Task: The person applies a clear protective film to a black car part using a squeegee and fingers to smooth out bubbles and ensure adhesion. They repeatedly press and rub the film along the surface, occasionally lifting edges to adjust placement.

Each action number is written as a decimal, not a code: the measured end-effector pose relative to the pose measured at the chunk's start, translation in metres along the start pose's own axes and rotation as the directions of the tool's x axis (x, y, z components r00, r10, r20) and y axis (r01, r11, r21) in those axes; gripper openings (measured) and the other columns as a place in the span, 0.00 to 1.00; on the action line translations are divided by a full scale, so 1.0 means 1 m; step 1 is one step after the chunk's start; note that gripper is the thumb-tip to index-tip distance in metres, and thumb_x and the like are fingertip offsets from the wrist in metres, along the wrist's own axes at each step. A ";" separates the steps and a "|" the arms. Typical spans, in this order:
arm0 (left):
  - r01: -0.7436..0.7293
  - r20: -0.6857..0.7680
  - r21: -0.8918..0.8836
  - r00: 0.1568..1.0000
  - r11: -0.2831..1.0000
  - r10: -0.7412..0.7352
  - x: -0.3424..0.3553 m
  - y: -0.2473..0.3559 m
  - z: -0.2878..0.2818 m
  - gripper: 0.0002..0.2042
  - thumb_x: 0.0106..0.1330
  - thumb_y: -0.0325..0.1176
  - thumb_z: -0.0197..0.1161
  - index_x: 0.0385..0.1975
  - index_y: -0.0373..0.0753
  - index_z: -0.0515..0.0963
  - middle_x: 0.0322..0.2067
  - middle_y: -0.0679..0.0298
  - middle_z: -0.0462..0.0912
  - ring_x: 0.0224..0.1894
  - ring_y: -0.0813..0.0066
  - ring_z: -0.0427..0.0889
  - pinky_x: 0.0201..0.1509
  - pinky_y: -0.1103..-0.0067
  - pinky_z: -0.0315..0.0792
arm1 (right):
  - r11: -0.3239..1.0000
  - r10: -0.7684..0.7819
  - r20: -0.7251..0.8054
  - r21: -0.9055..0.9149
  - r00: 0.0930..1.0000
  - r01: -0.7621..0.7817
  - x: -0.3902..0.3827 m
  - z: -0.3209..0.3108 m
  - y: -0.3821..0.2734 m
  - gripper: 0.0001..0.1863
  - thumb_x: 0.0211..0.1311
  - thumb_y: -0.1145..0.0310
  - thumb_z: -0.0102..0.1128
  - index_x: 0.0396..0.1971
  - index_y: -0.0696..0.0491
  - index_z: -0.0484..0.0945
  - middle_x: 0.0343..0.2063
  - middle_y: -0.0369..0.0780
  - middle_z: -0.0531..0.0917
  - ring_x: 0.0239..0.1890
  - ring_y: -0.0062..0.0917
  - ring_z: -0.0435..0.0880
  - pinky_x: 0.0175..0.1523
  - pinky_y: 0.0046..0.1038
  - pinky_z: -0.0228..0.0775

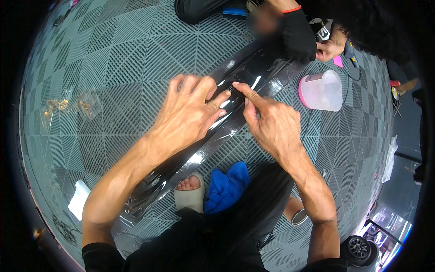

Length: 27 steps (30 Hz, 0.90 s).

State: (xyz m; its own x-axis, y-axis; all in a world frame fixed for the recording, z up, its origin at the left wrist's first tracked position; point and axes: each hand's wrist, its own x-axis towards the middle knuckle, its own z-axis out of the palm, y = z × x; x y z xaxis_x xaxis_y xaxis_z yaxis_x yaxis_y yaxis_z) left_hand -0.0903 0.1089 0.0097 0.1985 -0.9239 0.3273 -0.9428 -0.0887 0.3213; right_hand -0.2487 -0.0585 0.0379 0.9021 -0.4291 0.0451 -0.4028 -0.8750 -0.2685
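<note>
On the floor (pixel 118 54): long black panel (pixel 234 99) beneath both hands.
Left hand (pixel 188 109): half-uncurled, apparently empty.
Right hand (pixel 275 120): index extended, gripping nothing visible.
Film (pixel 197 157): seemingly laid; margins apparently unfinished.

Left sleeve (pixel 103 257): black, short, its hem around the arm at the lower left of the frame
Right sleeve (pixel 330 264): black, just showing at the lower right edge
Forearms (pixel 310 186): bare, lean, raised veins
Left hand (pixel 188 111): ungloved
Right hand (pixel 274 122): ungloved
Trousers (pixel 258 199): black, softly creased, lower middle
Sandal (pixel 190 199): pale grey-beige slip-on, broad band, open toe, lower middle
</note>
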 end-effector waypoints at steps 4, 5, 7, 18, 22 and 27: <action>0.011 0.030 -0.003 0.999 1.000 -0.011 -0.001 0.000 -0.002 0.19 0.70 0.38 0.72 0.59 0.40 0.87 0.44 0.64 0.76 0.54 0.64 0.75 0.67 0.60 0.66 | 1.000 0.006 0.006 0.030 1.000 -0.006 0.000 0.000 0.001 0.22 0.75 0.61 0.60 0.65 0.34 0.84 0.19 0.42 0.86 0.19 0.36 0.87 0.24 0.40 0.79; 0.012 0.030 -0.006 0.999 1.000 -0.012 -0.001 0.000 -0.002 0.19 0.70 0.38 0.72 0.59 0.40 0.87 0.44 0.64 0.76 0.54 0.64 0.75 0.67 0.60 0.66 | 1.000 0.006 0.007 0.021 1.000 -0.006 0.001 0.000 0.002 0.21 0.75 0.61 0.60 0.65 0.34 0.84 0.19 0.42 0.86 0.19 0.36 0.88 0.24 0.41 0.79; 0.015 0.029 -0.012 0.999 1.000 -0.014 -0.001 0.000 -0.003 0.19 0.70 0.38 0.72 0.59 0.40 0.88 0.44 0.64 0.76 0.54 0.64 0.75 0.66 0.60 0.66 | 1.000 0.005 0.006 0.003 1.000 -0.005 0.001 0.000 0.002 0.21 0.76 0.61 0.60 0.66 0.34 0.84 0.18 0.42 0.86 0.19 0.36 0.88 0.24 0.41 0.79; 0.004 -0.013 -0.009 1.000 1.000 -0.004 -0.002 -0.003 0.003 0.19 0.71 0.39 0.71 0.60 0.45 0.88 0.41 0.64 0.71 0.48 0.62 0.71 0.63 0.61 0.65 | 0.999 0.035 0.040 0.023 0.999 -0.036 0.003 -0.003 0.003 0.22 0.77 0.60 0.58 0.67 0.34 0.83 0.20 0.45 0.87 0.20 0.39 0.88 0.24 0.41 0.78; -0.002 -0.018 -0.002 1.000 1.000 0.002 -0.002 -0.003 0.003 0.19 0.70 0.39 0.72 0.60 0.46 0.88 0.41 0.64 0.71 0.48 0.62 0.72 0.63 0.61 0.65 | 1.000 0.016 0.026 0.013 1.000 -0.016 0.003 -0.004 0.004 0.22 0.77 0.60 0.58 0.68 0.35 0.83 0.20 0.46 0.87 0.20 0.40 0.88 0.25 0.41 0.78; 0.013 -0.012 -0.012 1.000 1.000 -0.013 -0.003 -0.003 0.002 0.19 0.69 0.40 0.72 0.60 0.46 0.88 0.41 0.64 0.71 0.48 0.62 0.72 0.62 0.61 0.65 | 0.998 0.059 0.049 0.023 0.997 -0.060 0.004 -0.004 0.002 0.23 0.77 0.60 0.58 0.68 0.34 0.82 0.21 0.46 0.87 0.22 0.41 0.89 0.27 0.43 0.80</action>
State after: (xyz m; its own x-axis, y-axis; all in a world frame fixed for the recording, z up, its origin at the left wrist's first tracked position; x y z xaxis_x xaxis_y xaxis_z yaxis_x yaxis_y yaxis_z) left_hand -0.0886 0.1110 0.0062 0.2142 -0.9179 0.3340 -0.9368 -0.0961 0.3365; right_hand -0.2468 -0.0630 0.0409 0.8834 -0.4683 -0.0184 -0.4527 -0.8423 -0.2926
